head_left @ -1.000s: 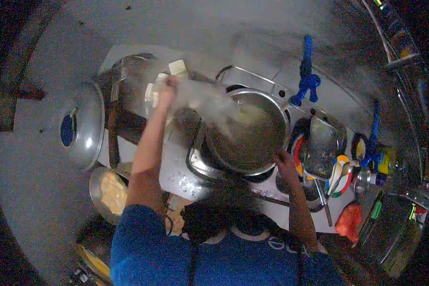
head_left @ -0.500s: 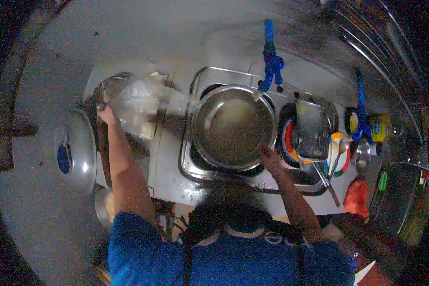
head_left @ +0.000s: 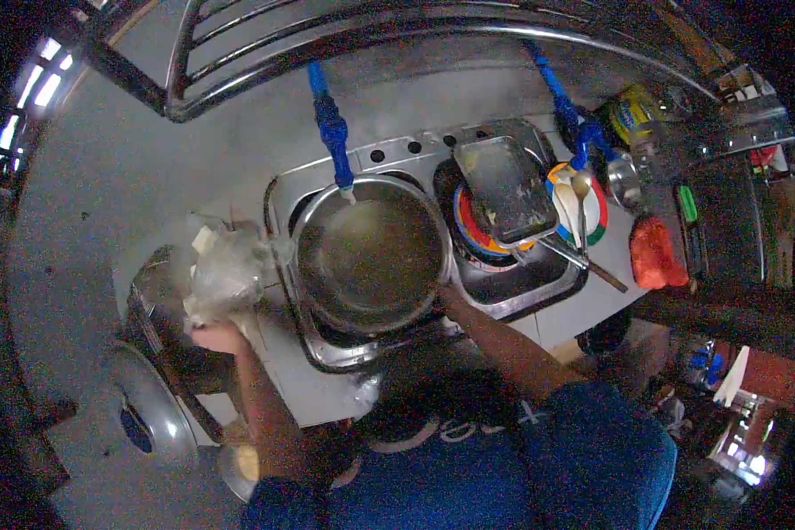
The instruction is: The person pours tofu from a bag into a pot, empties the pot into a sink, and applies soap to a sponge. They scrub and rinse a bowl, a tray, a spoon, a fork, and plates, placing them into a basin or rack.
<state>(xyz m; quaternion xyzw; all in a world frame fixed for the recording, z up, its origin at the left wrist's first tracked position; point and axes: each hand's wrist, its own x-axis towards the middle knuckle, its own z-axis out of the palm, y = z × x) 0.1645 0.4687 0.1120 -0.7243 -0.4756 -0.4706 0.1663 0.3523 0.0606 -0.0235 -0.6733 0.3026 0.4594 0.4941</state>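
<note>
A large round metal pot [head_left: 371, 256] sits in the left sink basin, under a blue tap [head_left: 333, 132]; the pot's inside looks cloudy. My right hand [head_left: 450, 302] grips the pot's lower right rim, its fingers dark and partly hidden. To the left, my left hand [head_left: 217, 337] is closed at the lower edge of a clear plastic bag [head_left: 227, 272] with pale things in it. The bag is over a dark rack or tray [head_left: 155, 291] beside the sink, blurred by motion.
A rectangular metal tray [head_left: 508, 190] and colourful plates [head_left: 468, 221] lie in the right basin. Beside it are spoons on a plate [head_left: 592, 212], a small metal pot [head_left: 624, 181] and a red bag [head_left: 655, 254]. A metal lid [head_left: 155, 415] is at lower left; a rack [head_left: 327, 40] hangs above.
The head view has turned and shifted, so the sink now appears further left and the overhead rack shows. My left hand has moved from beside the bag to its lower edge. My right hand remains at the pot's rim.
</note>
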